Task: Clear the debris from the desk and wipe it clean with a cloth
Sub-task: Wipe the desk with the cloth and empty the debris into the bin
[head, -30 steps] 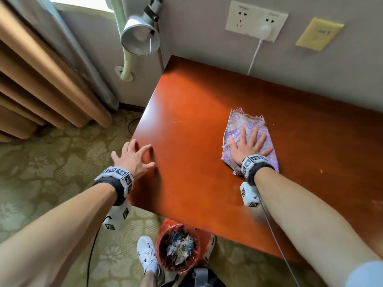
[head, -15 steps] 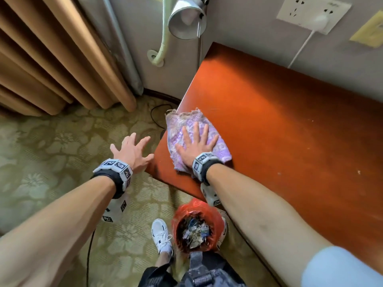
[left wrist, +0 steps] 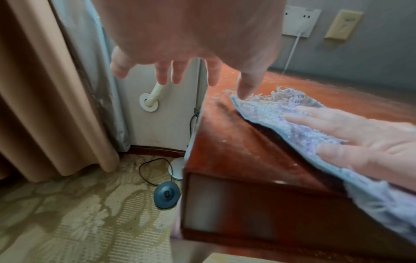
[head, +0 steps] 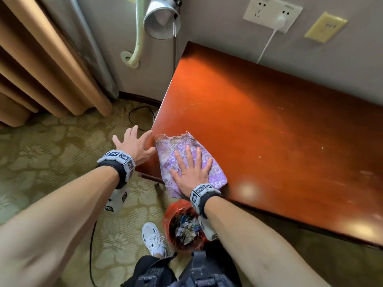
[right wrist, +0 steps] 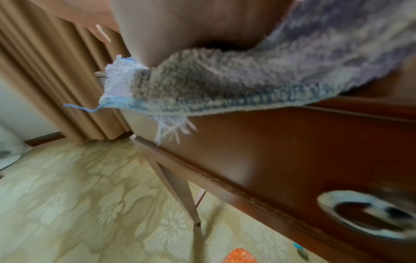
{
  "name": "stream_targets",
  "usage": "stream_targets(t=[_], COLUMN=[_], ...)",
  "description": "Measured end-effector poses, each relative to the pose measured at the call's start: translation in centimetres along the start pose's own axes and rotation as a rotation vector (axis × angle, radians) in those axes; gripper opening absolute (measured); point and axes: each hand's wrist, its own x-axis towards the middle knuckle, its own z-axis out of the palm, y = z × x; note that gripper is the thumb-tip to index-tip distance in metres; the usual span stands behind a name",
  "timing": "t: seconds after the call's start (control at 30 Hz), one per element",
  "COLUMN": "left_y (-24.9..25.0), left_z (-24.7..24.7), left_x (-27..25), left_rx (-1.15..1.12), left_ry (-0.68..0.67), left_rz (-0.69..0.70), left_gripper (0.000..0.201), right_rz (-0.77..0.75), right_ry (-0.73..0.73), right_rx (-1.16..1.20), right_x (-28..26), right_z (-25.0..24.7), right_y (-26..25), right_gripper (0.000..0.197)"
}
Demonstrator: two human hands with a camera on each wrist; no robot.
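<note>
A frayed purple cloth (head: 186, 148) lies on the near left corner of the red-brown desk (head: 259, 112), with its near end hanging over the front edge. My right hand (head: 191, 164) presses flat on it, fingers straight and spread. My left hand (head: 134, 141) is open beside the desk's left edge, thumb next to the cloth's far corner. In the left wrist view the left hand's fingers (left wrist: 162, 74) hang spread over the desk corner (left wrist: 236, 151), beside the cloth (left wrist: 281, 110). The right wrist view shows the cloth (right wrist: 225, 85) draped over the desk front (right wrist: 292, 142).
A red-lined bin (head: 172, 212) full of scraps stands on the carpet under the front edge, by my white shoe (head: 153, 239). A few pale specks (head: 322, 148) dot the desk's right side. A lamp (head: 159, 19), curtains (head: 51, 69) and a kettle base (left wrist: 166, 194) are to the left.
My right hand has slid the cloth from mid-desk left and toward me to the near left corner. My left hand came off the desk top and now hovers at its left edge.
</note>
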Motion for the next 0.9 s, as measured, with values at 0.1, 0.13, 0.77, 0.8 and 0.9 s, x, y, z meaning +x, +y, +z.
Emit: stream_targets(t=[0.1, 0.13, 0.77, 0.8, 0.9], left_y=[4.1, 5.8, 38.2, 39.0, 40.3], left_z=[0.0, -0.1, 0.5, 0.3, -0.2], left_x=[0.8, 1.0, 3.7, 3.8, 4.9], left_rx=[0.007, 0.013, 0.089, 0.076, 0.038], left_ry=[-0.008, -0.018, -0.139, -0.168, -0.271], left_rz=[0.049, 0.073, 0.11, 0.099, 0.061], left_gripper=[0.063, 0.063, 0.095, 0.1, 0.117], right_rz=[0.123, 0.168, 0.717, 0.735, 0.764], right_ry=[0.003, 0.0, 0.002, 0.006, 0.042], right_rx=[0.048, 0.074, 0.367, 0.378, 0.417], right_x=[-0.4, -0.3, -3.5, -3.6, -2.8], right_z=[-0.2, -0.3, -4.6, -4.8, -5.3], right_y=[3.8, 5.4, 43.3, 44.5, 45.9], right_gripper=[0.065, 0.066, 0.072, 0.073, 0.074])
